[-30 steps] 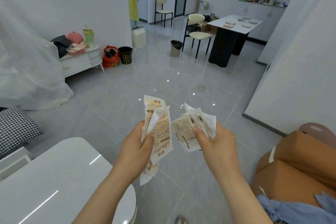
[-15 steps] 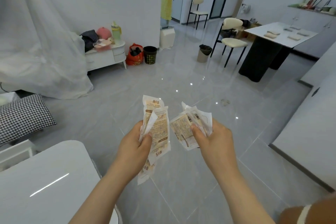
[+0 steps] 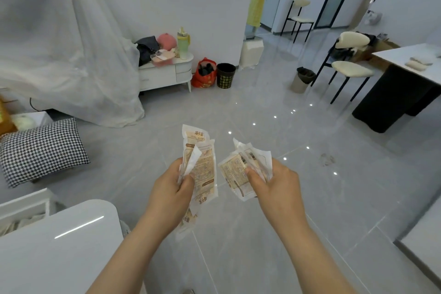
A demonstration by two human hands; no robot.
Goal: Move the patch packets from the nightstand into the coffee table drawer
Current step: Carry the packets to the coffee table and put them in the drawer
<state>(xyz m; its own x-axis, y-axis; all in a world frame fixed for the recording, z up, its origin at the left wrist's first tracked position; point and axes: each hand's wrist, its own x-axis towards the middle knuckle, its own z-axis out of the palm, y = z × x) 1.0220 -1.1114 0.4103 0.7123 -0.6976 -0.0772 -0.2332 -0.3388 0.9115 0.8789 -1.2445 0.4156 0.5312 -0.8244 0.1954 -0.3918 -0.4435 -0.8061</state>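
Below and left of the left hand (image 3: 171,196) sits one glossy white table (image 3: 59,250), with one black-and-white checked cushion (image 3: 40,150) farther left on the floor. The left hand grips one fanned bundle of patch packets (image 3: 205,167), thumb laid across the front and fingers curled behind. At least three packets show: one rises above the hand, one faces the camera, one hangs out below the palm. The exact count cannot be told. Far beyond this hand stands one white nightstand (image 3: 164,74), with two bins on the floor past it to the right: a black bin (image 3: 225,75) and, farther right, a beige bin (image 3: 301,79). Just right of the left bundle, and not touching it, the right hand (image 3: 279,188) pinches a second bundle (image 3: 232,173). Its thumb presses the front and its fingers are hidden behind. At least two overlapped packets show here, their edges crumpled; more may lie underneath. Both bundles are held over the grey tiled floor (image 3: 310,222). Far beyond and right of the right hand stand two cream-seated chairs, a near chair (image 3: 352,68) and a far chair (image 3: 301,19), beside one dark-based table (image 3: 405,57).
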